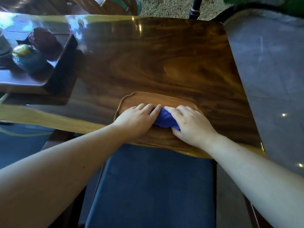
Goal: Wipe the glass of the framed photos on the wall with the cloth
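Fingers of both hands press on a bunched blue cloth [165, 120] that lies on a shallow wooden tray [144, 97] near the table's near edge. The left hand [137, 120] comes in from the left, palm down, its fingers curled over the cloth's left end. The right hand [191, 125] meets it from the right, fingers laid over the far right part of the cloth and the thumb tucked against its near right corner. Both hands are partly closed around the fabric, pinning it between them; whether it is lifted off the tray at all I cannot tell.

The cloth is a deep, saturated blue, gathered into a soft elongated wad with rounded folds; only its middle shows between the two hands.

The tray has a raised, softly curved rim and a brown grain close to that of the table, and apart from the cloth and the hands nothing shows in it. It sits on a glossy wooden table [164, 60] with strong swirling grain and pale yellowish edges.

Far to the left on the table stands a dark rectangular tray [65, 61] with raised sides; in it rest a dark reddish rounded object [43, 41] and a bluish green one with a yellow top [28, 58], both blurred.

Near the camera, under the forearms, is a chair seat with a dark blue cushion [151, 186]. To the right of the table lies a grey floor [269, 66].
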Tool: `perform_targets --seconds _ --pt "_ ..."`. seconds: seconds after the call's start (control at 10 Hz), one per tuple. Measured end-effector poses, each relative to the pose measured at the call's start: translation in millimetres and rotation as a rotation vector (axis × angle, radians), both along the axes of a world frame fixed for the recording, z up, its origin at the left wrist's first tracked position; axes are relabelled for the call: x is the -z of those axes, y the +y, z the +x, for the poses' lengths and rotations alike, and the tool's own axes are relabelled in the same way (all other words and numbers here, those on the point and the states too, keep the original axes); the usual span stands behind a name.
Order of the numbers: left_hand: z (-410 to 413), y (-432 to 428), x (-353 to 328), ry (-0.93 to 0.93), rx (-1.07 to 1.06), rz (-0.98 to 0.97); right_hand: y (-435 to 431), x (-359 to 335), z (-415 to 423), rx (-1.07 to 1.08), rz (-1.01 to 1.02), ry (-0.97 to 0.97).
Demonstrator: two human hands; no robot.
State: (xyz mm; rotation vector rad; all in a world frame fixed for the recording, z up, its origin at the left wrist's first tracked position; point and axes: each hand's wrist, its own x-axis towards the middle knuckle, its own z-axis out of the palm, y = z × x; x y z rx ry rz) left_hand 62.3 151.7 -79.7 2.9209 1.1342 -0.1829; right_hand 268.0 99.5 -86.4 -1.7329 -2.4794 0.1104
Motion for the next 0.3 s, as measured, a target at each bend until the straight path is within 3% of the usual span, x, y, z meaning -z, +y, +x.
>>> perform_targets --seconds 0.2,0.3 --pt "-8 3 2 0.058 0.039 -0.053 2 5 7 -0.123 -0.013 -0.134" --pt "-14 -2 2 0.085 0.004 -0.089 0 5 12 -0.103 -0.189 -0.13"
